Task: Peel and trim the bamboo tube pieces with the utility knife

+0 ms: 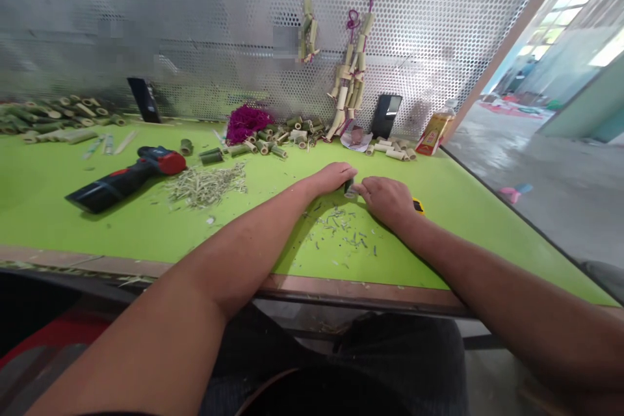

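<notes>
My left hand [335, 175] is closed on a short dark green bamboo piece [348, 186] held just above the green tabletop [273, 227]. Close against it on the right, my right hand [390, 197] is closed too, its thumb side near the bamboo. From the back of that fist sticks out the yellow-and-black end of a tool [418, 205]; the rest is hidden by the fingers. Below both hands lie scattered dark bamboo shavings [351, 229].
A cordless power tool [127, 177] and a heap of pale shavings [207, 184] lie left. Behind are purple string [247, 123], cut bamboo pieces [292, 135], a phone [387, 115] and a bottle [437, 129]. Strung bamboo [348, 81] hangs on the perforated metal panel [219, 26].
</notes>
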`<state>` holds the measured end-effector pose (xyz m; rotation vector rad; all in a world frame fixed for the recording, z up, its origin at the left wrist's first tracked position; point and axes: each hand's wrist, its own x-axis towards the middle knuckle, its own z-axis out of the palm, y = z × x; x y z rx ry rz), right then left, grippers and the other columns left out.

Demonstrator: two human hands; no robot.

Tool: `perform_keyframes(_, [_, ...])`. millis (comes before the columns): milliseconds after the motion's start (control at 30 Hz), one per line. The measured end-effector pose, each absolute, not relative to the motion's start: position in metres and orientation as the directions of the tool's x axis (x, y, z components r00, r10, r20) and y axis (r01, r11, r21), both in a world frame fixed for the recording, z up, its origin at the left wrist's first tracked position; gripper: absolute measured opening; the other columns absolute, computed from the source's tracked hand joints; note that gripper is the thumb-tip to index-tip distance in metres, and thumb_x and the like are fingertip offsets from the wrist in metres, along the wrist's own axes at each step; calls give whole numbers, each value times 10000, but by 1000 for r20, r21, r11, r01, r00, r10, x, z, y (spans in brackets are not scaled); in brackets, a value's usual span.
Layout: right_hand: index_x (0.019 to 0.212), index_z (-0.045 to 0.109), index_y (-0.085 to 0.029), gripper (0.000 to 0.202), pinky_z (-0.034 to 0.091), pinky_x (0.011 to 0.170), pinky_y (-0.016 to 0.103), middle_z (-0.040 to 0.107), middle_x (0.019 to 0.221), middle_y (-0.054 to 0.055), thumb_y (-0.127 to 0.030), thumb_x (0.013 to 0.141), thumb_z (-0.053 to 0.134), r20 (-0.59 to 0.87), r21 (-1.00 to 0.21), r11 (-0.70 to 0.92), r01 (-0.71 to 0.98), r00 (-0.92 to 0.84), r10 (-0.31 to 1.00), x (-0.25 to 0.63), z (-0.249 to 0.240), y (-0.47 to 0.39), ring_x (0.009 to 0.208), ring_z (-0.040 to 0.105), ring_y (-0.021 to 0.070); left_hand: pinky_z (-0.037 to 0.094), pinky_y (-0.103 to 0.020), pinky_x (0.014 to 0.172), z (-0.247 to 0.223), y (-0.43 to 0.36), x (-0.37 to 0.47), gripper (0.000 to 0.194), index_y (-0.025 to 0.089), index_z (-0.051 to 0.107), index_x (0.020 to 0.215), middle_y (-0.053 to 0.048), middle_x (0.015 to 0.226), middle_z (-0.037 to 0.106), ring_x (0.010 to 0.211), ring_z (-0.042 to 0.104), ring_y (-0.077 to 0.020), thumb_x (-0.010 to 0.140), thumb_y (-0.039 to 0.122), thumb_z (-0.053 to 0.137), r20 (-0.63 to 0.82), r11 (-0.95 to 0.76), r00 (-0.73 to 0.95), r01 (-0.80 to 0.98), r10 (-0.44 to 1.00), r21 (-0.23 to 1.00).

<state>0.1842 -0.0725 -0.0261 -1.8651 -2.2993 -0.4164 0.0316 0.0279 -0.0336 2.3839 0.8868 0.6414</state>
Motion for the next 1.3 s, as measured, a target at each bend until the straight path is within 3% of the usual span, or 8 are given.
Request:
perform_keyframes(400, [877,661,-213,500,345,645,295,691,860,72,-492,967,256,319,133,164,977,-199,927,189,-28,-64,788,603,190,325,-268,607,-33,27,32,359,155,513,685,-19,693,532,645,426,-132,893,409,368,232,-661,708,420,667,621])
perform_keyframes(767, [879,671,-207,535,346,629,286,701,860,80,-509,963,237,224,116,181,977,-203,953,190,-24,-67,762,611,188,314,-261,599,-35,29,34,359,157,500,686,-9,684,520,641,428,-127,892,419,367,239,-675,709,428,663,601])
perform_keyframes(1000, [848,660,-211,570,338,654,282,698,846,65,-531,965,203,153,168,399,902,-423,893,182,-27,-79,788,610,183,314,-255,563,-33,27,30,336,162,497,688,5,587,486,568,418,-119,895,389,361,211,-566,616,464,759,681])
perform_keyframes(1300, [863,652,-196,518,328,626,292,696,868,81,-512,965,254,340,112,181,977,-208,917,188,-28,-67,785,600,191,252,-267,559,-39,30,33,447,150,485,604,15,578,435,585,364,-112,841,522,413,278,-631,640,424,716,650])
